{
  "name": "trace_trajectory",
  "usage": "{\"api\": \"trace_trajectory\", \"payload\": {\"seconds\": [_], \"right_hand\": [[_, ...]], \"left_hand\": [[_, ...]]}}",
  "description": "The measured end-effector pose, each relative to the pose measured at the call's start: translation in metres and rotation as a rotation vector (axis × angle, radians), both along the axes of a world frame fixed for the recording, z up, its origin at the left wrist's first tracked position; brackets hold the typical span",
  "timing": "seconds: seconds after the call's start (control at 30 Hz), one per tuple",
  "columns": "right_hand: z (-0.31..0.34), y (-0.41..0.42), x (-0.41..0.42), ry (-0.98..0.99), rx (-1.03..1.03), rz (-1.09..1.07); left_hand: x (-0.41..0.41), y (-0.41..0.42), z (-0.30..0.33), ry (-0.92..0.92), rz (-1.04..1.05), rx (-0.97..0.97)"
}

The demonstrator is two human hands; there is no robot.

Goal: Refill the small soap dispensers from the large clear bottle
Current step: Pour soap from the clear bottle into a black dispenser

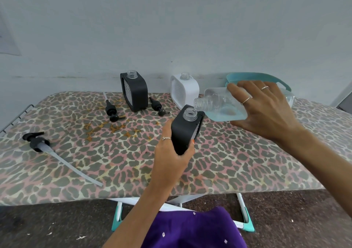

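Above the leopard-print worktop (228, 162), the left hand (171, 158) grasps a black square soap dispenser (185, 133); the right hand (266, 110) grasps the large clear plastic bottle (219, 104) of blue liquid, tipped, its mouth just above the dispenser's open neck.

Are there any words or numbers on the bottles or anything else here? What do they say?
No words or numbers can be read anywhere.
The large clear bottle has no label showing.
The black dispenser being held, the other black dispenser and the white dispenser look plain.
The paper on the wall at far left is too faint to read.
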State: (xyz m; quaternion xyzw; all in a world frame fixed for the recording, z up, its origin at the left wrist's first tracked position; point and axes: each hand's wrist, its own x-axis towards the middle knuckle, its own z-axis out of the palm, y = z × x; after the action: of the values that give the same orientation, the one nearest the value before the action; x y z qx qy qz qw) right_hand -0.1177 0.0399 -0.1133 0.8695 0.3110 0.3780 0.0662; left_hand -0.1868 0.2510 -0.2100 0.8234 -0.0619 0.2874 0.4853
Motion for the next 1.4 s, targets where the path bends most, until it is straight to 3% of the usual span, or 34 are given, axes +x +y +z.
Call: {"api": "trace_trajectory", "payload": {"seconds": [1.4], "right_hand": [[0.0057, -0.0005, 0.0044, -0.024, -0.039, -0.013]], "left_hand": [[0.0006, 0.0014, -0.001, 0.004, -0.009, 0.004]]}}
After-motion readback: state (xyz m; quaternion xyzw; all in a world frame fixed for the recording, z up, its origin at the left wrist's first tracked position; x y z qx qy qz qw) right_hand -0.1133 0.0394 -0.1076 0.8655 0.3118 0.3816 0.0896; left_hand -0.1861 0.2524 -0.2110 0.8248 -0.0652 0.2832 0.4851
